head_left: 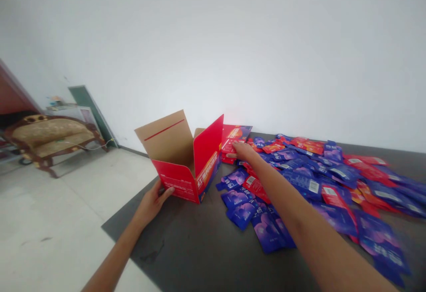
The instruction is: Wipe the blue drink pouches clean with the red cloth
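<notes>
Open red cardboard carton (178,181): left end of the dark grey table (186,247)
Left hand (155,201): pinching the carton's near left edge
Right hand (238,150): at a red printed panel (229,132); cannot tell its grip
Glossy blue and red pouches (302,181): heaped right

The red cuboid cardboard box (179,180) stands on the dark flat counter (196,243), left of rectangular blue and red packets (301,181).

A carved settee (66,134) stands beside the white wall (266,52).
</notes>
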`<state>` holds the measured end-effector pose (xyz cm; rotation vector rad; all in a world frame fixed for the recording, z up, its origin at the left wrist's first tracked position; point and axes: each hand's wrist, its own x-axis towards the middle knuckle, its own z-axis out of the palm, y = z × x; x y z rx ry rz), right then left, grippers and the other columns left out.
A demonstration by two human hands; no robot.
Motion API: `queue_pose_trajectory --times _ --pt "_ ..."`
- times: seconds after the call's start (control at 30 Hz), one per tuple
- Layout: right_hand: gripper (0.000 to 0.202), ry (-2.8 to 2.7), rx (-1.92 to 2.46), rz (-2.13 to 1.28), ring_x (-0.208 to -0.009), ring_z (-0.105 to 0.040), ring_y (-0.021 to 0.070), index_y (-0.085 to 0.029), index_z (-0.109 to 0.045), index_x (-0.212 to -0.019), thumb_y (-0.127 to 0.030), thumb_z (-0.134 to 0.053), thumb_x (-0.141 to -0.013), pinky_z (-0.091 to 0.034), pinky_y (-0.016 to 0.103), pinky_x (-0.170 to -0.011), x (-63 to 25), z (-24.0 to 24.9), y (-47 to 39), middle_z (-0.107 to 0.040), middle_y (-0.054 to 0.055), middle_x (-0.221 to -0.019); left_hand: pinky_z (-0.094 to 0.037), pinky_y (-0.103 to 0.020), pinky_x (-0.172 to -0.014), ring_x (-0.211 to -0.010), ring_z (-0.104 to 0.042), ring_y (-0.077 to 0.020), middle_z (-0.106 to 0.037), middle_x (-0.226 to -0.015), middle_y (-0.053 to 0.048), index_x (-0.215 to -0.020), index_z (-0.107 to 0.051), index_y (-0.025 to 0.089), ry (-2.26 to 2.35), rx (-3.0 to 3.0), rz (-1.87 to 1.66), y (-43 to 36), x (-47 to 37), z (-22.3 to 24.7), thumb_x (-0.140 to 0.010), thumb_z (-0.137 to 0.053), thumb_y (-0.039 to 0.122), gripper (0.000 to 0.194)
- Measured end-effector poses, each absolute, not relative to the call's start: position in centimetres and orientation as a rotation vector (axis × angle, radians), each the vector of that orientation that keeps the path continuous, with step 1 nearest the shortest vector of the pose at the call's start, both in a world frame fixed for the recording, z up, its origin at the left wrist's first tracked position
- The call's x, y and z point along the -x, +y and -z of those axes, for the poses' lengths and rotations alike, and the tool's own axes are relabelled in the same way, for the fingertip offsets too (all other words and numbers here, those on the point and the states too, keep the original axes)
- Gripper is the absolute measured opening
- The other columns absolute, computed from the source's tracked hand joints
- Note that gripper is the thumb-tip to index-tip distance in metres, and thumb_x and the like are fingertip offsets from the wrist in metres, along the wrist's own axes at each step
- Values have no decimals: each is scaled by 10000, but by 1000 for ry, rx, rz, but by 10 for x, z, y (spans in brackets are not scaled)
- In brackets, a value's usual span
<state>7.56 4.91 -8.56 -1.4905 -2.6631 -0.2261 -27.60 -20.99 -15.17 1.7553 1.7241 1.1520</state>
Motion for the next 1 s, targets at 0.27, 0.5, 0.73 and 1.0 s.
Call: queue_pose_trajectory --times 0.27,0.5,0.73,1.0 --pt "368 -2791 1464 352 -1093 -657 232 -147 -630 -1260 -402 -641 -994 -569 451 -941 -75 77 51 -648 106 -1250 -537 -442 -1020 -1137 -710 -309 -713 -1308 -92 -1271 -551 234 1798 -1786 -1139 -208 277 153 -918 -580 647 545" --pt "364 -2684 1485 455 -1062 -678 222 -147 -620 -1280 -403 -597 -1021 -566 450 -945 -96 35 33 -676 98 -1209 -528 -445 -1036 -1141 -704 -303 -714 -1301 -90 -1241 -562 237 1795 -1782 -1121 -211 275 151 -923 -575 652 523" --pt "367 -2340 1630 524 -1042 -716 307 -111 -486 -1374 -280 -355 -1075 -530 374 -853 -129 -42 -7 -723 222 -1123 -528 -449 -1022 -1135 -700 -313 -724 -1272 -80 -1221 -571 239 1842 -1794 -1096 -212 276 150 -914 -575 675 533" --pt "283 -1658 1332 200 -762 -663 237 -184 -623 -1146 -353 -446 -1003 -490 324 -721 -233 -63 -113 -715 96 -881 -505 -467 -1068 -1186 -675 -325 -708 -1301 -127 -1235 -560 205 1802 -1813 -1107 -212 269 146 -879 -552 729 633"
